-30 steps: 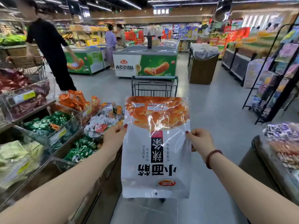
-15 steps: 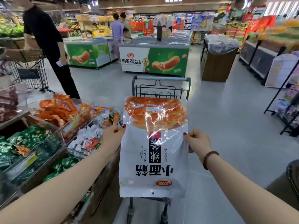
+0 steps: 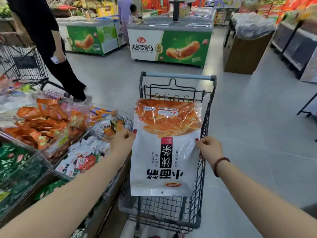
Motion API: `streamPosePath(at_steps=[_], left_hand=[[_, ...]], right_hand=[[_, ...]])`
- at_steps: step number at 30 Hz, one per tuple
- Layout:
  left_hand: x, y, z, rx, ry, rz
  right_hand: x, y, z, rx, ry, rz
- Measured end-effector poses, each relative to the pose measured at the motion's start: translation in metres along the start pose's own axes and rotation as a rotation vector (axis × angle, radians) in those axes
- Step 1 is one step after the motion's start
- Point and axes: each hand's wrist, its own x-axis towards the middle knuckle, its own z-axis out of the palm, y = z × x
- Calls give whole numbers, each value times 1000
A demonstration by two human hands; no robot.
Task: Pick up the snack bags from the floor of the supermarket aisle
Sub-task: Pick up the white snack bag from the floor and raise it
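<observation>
A large white snack bag (image 3: 165,157) with an orange window and upside-down black lettering hangs in front of me, above the basket of a dark wire shopping cart (image 3: 178,78). My left hand (image 3: 122,143) pinches the bag's left edge. My right hand (image 3: 210,149), with a red bead bracelet at the wrist, pinches its right edge. The bag covers most of the cart's basket. No other bags show on the grey floor.
Clear bins of packaged snacks (image 3: 42,124) line the shelf at my left. A person in black (image 3: 51,48) stands beside another cart (image 3: 24,62) at the upper left. Green freezer chests (image 3: 169,43) and a wooden stand (image 3: 245,48) lie ahead. Open grey floor (image 3: 257,134) spreads to the right.
The view has tilted down and moved closer, so the cart below the bag now shows in full. Both hands keep their hold on the bag's edges.
</observation>
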Motion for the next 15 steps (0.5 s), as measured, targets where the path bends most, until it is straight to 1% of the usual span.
streamPosePath(at_steps=[4,7,11,12,15], left_hand=[[34,-30,16,78,-49,-78],[62,-63,30,141,-60,-164],[93,-118,54,164,-96,-308],[97,-127,61,183,-89,-320],[94,-133,76,321,-84,-242]], right_hand=[[26,24,28,-64,6,86],[44,49,55,-119,40,162],[59,82,84,-198,56,252],[61,91,90,-207,53,276],[66,115,103,-293,49,324]])
